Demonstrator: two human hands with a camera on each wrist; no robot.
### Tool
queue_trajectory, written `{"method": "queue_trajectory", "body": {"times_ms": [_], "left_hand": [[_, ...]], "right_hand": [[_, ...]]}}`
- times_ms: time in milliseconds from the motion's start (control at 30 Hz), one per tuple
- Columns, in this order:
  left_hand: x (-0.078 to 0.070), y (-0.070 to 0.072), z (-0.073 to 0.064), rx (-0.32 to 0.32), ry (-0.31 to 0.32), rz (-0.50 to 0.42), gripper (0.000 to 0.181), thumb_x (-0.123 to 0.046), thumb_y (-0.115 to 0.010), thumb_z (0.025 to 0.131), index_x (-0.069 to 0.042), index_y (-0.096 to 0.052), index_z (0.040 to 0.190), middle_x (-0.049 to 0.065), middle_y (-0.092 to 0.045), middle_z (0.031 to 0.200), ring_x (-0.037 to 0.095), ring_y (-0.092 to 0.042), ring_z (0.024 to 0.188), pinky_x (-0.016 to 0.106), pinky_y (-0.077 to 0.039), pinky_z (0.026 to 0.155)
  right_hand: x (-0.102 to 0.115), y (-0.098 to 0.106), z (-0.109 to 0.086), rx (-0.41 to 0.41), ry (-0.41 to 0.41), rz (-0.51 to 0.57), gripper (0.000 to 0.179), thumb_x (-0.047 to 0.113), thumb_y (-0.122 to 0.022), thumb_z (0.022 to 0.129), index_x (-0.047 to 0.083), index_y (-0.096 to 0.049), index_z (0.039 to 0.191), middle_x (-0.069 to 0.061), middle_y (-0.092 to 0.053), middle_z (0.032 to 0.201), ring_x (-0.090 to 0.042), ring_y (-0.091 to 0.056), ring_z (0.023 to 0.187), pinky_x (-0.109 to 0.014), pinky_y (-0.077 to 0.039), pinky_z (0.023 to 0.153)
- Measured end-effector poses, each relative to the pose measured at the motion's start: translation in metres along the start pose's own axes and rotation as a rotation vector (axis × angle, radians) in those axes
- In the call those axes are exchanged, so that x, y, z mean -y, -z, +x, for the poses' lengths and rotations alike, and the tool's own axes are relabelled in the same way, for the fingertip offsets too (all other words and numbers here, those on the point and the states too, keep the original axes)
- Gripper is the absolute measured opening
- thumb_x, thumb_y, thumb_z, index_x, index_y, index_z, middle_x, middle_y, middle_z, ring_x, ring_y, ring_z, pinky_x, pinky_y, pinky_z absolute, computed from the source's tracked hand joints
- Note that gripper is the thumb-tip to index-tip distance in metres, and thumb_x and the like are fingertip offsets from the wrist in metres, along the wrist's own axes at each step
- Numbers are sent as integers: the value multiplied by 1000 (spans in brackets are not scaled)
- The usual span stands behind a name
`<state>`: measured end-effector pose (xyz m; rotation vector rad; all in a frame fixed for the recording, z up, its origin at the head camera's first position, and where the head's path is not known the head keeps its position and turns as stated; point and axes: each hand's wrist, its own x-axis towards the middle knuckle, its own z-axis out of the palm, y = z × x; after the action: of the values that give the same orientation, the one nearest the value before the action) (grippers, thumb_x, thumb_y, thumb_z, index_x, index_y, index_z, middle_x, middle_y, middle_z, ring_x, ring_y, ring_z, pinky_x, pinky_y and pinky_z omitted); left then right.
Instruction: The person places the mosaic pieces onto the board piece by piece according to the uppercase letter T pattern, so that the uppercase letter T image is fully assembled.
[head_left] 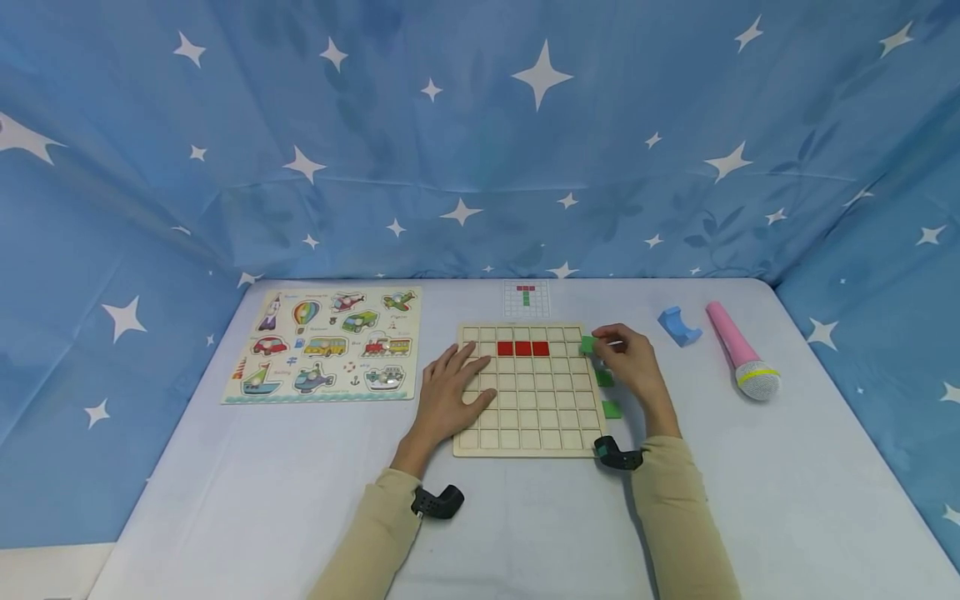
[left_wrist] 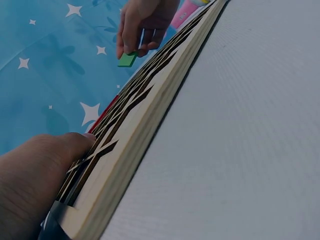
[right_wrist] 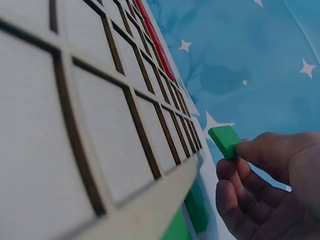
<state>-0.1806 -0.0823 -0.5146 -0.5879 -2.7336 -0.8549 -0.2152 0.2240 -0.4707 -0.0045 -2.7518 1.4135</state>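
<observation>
A wooden grid board (head_left: 528, 450) lies on the table with three red square tiles (head_left: 522, 348) side by side in its upper part. My left hand (head_left: 448, 395) rests on the board's left side with fingers spread; its thumb (left_wrist: 75, 145) lies over the edge in the left wrist view. At the upper right edge, my right hand (head_left: 632, 358) pinches a green square tile (right_wrist: 225, 140) between thumb and fingers, raised above the surface. Two more green tiles (head_left: 612, 409) lie beside the board's right edge, below that hand.
Behind the board lies a pattern card (head_left: 527, 298) with a red and green T shape. A picture puzzle board (head_left: 322, 346) is at left. On the right are a blue curved block (head_left: 678, 326) and a pink toy microphone (head_left: 742, 352). A blue starry curtain (head_left: 480, 167) borders the table.
</observation>
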Motion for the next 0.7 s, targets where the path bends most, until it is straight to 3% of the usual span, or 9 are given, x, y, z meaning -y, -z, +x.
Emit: {"method": "queue_trajectory", "body": {"times_ms": [700], "left_hand": [[-1,1,1,29,28,-6,54,-44,-60,87,-22,-54,135,7,-37,151,33,-27,142,55,-25,107]], "right_hand": [[13,-24,0,43,109,-19,21,14,-56,94,5,-61,112,-17,-63,104,-30,-63,91,-37,-52,73]]}}
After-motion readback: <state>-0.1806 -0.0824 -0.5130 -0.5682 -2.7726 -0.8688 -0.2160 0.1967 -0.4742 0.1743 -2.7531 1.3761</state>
